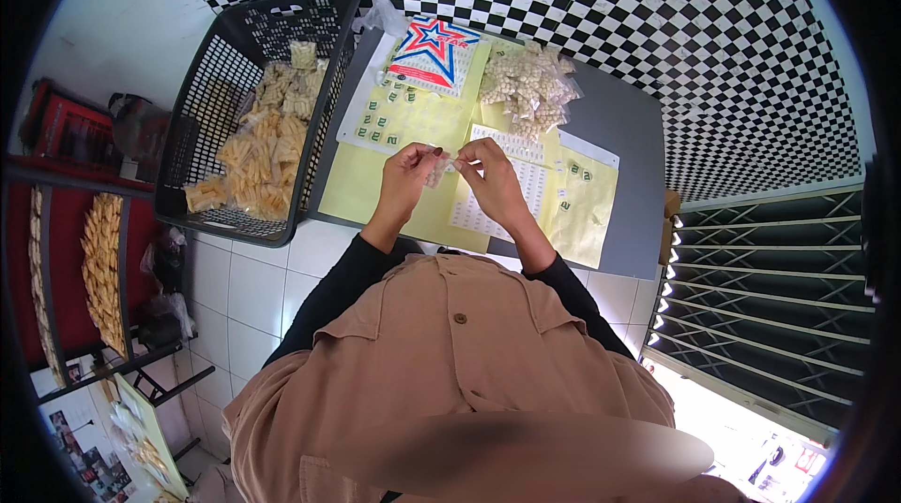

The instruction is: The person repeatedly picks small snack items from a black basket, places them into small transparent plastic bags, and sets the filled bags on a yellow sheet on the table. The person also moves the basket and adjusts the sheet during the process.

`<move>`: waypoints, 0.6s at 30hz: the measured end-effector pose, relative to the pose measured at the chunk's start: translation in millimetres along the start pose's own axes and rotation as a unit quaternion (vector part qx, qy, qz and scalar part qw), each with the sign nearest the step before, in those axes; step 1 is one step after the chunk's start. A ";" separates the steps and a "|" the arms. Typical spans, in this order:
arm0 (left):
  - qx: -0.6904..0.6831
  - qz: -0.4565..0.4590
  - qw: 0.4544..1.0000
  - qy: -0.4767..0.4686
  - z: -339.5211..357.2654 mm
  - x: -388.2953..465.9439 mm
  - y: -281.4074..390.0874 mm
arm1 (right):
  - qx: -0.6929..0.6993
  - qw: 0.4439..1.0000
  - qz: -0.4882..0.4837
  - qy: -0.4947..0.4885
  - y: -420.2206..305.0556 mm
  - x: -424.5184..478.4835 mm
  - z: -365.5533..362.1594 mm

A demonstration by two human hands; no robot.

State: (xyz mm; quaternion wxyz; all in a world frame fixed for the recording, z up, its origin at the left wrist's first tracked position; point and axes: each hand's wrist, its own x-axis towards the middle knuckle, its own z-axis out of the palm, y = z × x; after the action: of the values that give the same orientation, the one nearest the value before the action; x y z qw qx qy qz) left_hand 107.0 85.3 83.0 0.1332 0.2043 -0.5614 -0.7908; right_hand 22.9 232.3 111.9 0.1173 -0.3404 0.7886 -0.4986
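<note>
Between the fingers of my left hand (pixel 405 176) is a small clear plastic packet (pixel 434 177) of pale beige pieces. My right hand (pixel 489 172) pinches at the packet's upper right end; the exact bit under those fingertips is too small to make out. Both hands are above the table, over yellow backing sheets (pixel 359 186). Partly beneath my right hand and wrist lies a white sheet of small printed labels (pixel 531 183). A sheet with green-and-white stickers (pixel 380 121) is beyond my left hand, and another sticker sheet (pixel 588 221) is at the right.
A heap of filled packets (pixel 528 88) sits at the table's back, beside a star-printed paper pack (pixel 436 56). Left of the grey table (pixel 637 221) stands a black plastic crate (pixel 186 144) with bagged snacks (pixel 264 158). A checkered wall (pixel 633 3) rises behind.
</note>
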 end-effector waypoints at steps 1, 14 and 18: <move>0.005 0.010 1.000 -0.001 1.0 -1.3 -1.0 | -0.012 1.000 -0.004 0.004 0.8 -0.6 0.2; 0.034 0.024 0.999 -0.003 10.3 -11.0 -8.4 | -0.060 0.998 0.006 0.015 -2.3 -6.7 -3.0; 0.031 0.019 0.999 -0.008 16.7 -14.7 -7.7 | -0.073 0.997 0.014 0.023 2.8 -8.7 -4.6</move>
State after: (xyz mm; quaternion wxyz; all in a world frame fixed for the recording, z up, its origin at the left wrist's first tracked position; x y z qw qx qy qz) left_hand 112.2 108.2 83.1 0.1370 0.1910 -0.5903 -0.7722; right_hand 25.8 242.0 110.3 0.0806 -0.3251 0.8301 -0.4458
